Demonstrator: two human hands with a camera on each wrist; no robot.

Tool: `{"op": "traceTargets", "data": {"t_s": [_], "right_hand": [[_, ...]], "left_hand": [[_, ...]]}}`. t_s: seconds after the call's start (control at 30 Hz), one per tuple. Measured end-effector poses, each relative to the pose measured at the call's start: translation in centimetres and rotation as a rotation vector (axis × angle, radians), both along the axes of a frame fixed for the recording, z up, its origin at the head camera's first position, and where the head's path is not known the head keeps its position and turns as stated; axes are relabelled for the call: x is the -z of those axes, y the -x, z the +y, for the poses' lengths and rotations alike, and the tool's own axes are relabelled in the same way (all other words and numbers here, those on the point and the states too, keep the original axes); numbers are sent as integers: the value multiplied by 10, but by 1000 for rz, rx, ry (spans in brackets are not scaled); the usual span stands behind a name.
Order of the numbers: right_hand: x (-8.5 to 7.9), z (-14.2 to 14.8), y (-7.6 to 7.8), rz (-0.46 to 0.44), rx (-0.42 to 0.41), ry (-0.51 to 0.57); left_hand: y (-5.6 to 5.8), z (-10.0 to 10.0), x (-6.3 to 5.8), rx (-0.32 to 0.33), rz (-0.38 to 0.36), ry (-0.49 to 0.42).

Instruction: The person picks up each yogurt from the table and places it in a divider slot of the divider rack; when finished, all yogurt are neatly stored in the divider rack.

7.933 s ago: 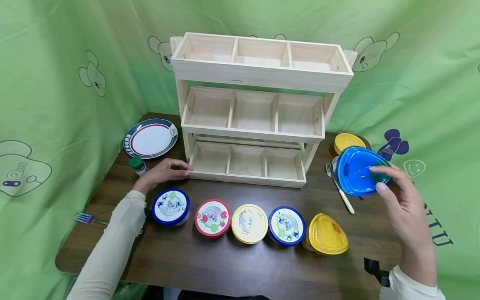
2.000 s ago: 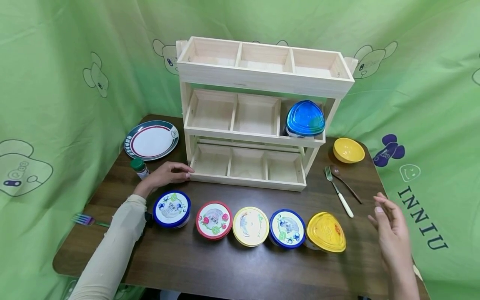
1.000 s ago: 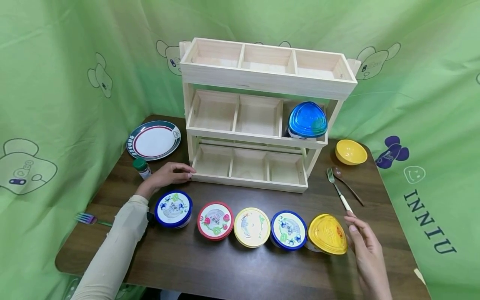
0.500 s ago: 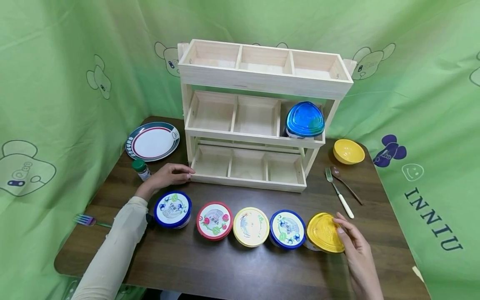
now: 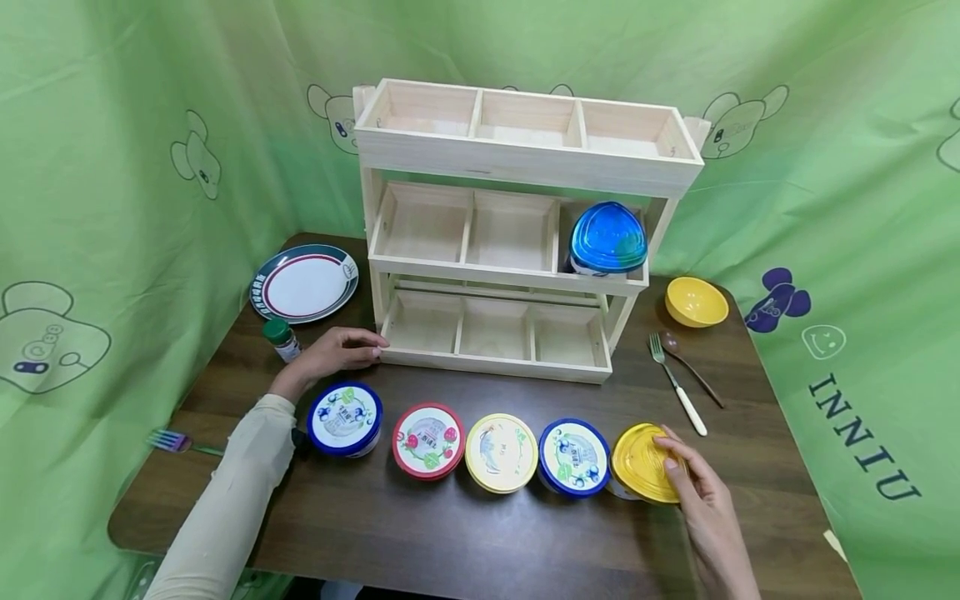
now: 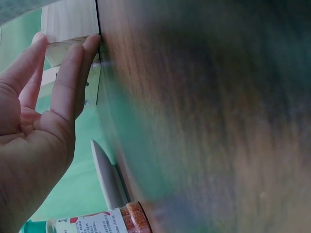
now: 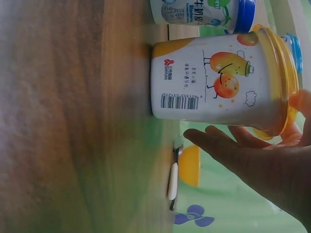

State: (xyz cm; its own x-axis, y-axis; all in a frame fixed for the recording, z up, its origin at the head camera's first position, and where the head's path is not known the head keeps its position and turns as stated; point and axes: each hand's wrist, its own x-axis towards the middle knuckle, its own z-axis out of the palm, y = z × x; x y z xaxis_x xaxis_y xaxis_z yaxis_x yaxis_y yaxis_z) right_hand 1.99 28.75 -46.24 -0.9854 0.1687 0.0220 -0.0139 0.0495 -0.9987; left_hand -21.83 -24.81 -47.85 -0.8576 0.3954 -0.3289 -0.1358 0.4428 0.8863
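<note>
At the right end of the row, my right hand (image 5: pixel 708 504) holds the edge of the yellow lid on a mango yogurt tub (image 7: pixel 214 80), thumb and fingers on either side. The tub stands upright on the table. With its fingertips at the lower left front corner of the three-tier wooden shelf (image 5: pixel 495 364), my left hand (image 5: pixel 335 351) grips the end of the bottom tray. A blue-lidded tub (image 5: pixel 609 237) sits in the right compartment of the middle tier. Left of the mango tub are a blueberry tub (image 5: pixel 574 457), a yellow-lidded tub (image 5: pixel 501 452), a red-lidded tub (image 5: pixel 429 441) and another blueberry tub (image 5: pixel 345 418).
Behind my left wrist stand a green-capped spice jar (image 5: pixel 281 337) and an oval plate (image 5: pixel 305 283). On the right lie a white-handled fork (image 5: pixel 678 387), a brown spoon (image 5: pixel 693 371) and a yellow bowl (image 5: pixel 696 302). A colourful fork (image 5: pixel 180 442) lies near the left edge.
The blue-lidded tub, in my right hand at first, now sits in the middle tier. My right hand has since moved left onto the mango tub's lid. My left hand stays at the shelf corner.
</note>
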Motion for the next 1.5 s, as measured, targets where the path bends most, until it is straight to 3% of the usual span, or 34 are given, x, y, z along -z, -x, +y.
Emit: {"op": "traceTargets", "data": {"t_s": [0.37, 0.7, 0.97, 1.27, 1.5], "right_hand": [[2, -5, -2, 44, 15, 10], [1, -3, -4, -28, -19, -37], [-2, -1, -1, -38, 10, -77], [-18, 16, 9, 41, 66, 10], [-48, 28, 23, 138, 133, 121]], "left_hand": [[1, 3, 2, -4, 17, -4], [0, 2, 1, -5, 16, 7], [-2, -3, 2, -11, 14, 11], [-4, -3, 1, 3, 30, 7], [-1, -1, 4, -4, 29, 2]]}}
